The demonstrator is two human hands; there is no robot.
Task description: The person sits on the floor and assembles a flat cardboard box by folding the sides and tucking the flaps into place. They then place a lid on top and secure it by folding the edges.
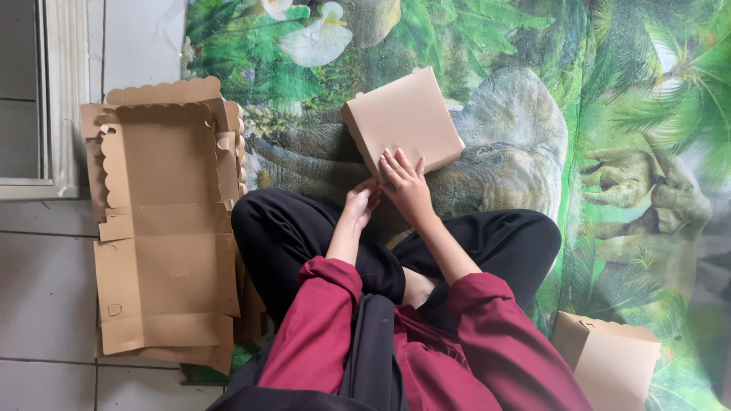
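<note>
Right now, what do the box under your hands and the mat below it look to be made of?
The closed box looks like plain brown cardboard: matte, uniform tan, crisp folded edges, like the flat sheets stacked alongside. The mat seems to be printed plastic or fabric, slightly glossy, with jungle and dinosaur pictures; which one I cannot tell.

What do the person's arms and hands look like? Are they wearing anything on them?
Both arms wear dark red sleeves, loose and soft, pushed up so the forearms are bare. The left hand and the right hand are bare too: no gloves. I can see no rings, watch or bracelets. Black trousers show below the sleeves.
</note>
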